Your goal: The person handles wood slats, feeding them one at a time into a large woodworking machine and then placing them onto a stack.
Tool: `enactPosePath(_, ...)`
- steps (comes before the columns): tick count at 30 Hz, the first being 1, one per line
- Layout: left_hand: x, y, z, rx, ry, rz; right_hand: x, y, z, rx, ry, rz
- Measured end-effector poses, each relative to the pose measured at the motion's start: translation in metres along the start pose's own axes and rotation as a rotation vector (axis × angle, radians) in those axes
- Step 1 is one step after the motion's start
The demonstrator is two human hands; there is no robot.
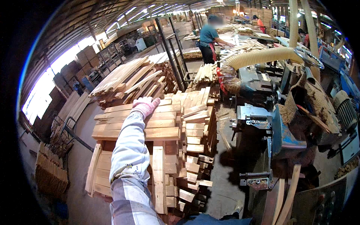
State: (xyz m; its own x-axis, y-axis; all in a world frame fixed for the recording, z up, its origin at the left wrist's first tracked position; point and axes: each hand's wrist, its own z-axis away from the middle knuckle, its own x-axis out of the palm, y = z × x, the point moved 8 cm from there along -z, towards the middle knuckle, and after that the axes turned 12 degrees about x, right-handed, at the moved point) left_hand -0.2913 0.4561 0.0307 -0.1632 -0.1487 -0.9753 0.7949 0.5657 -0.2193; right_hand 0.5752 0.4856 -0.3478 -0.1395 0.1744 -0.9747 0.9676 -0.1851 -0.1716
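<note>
One gloved left hand (pixel 145 106), seemingly resting on stacked boards (pixel 157 123)

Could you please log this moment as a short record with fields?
Setting: woodworking shop
Left hand: in a pink glove, laid flat on the top boards of the wood stack
Right hand: not in view
Machine: right of the stack, caked in sawdust
Dust hose: yellowish, curving over the machine
Co-worker: standing at a far bench

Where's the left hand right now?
In the head view, the gloved left hand rests left of centre on the stacked wooden boards, left of the dusty woodworking machine.
</note>
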Motion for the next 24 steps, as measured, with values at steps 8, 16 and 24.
enactPosePath(8,-0.022,0.032,0.058,0.205,0.333,0.094,0.132,0.072,-0.083,0.049,0.229,0.242)
enactPosePath(16,-0.013,-0.021,0.221,0.339,0.286,0.036,0.002,0.062,0.063,0.071,-0.092,-0.182)
enactPosePath(24,0.018,-0.025,0.219,0.237,0.412,-0.215,-0.056,0.121,0.147,0.166,-0.144,-0.063)
